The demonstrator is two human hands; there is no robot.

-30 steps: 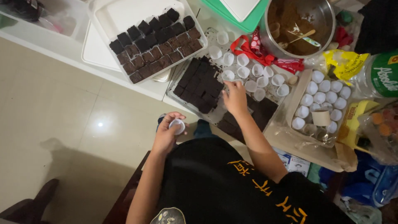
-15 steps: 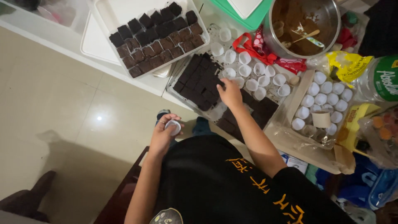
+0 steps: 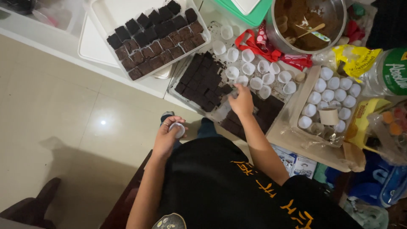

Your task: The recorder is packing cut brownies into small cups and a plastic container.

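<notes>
My left hand [image 3: 168, 135] holds a small white paper cup [image 3: 177, 129] above the floor, close to my body. My right hand [image 3: 242, 101] reaches into a metal tray [image 3: 176, 94] of cut dark brownies [image 3: 200, 82], with its fingertips pinched on a brownie square [image 3: 229, 90] at the edge of the block. Several empty white paper cups [image 3: 250, 70] lie just beyond that hand.
A white tray [image 3: 99, 12] with rows of brownie squares [image 3: 154, 38] sits at the back left. A steel bowl [image 3: 307, 23] of brown mix holds a spoon. A cardboard box [image 3: 292, 127] with several white cups stands to the right, beside bags and a plastic bottle [image 3: 388, 72].
My right hand has stayed over the brownie tray, shifting slightly among the pieces. My left hand has kept hold of the paper cup.
</notes>
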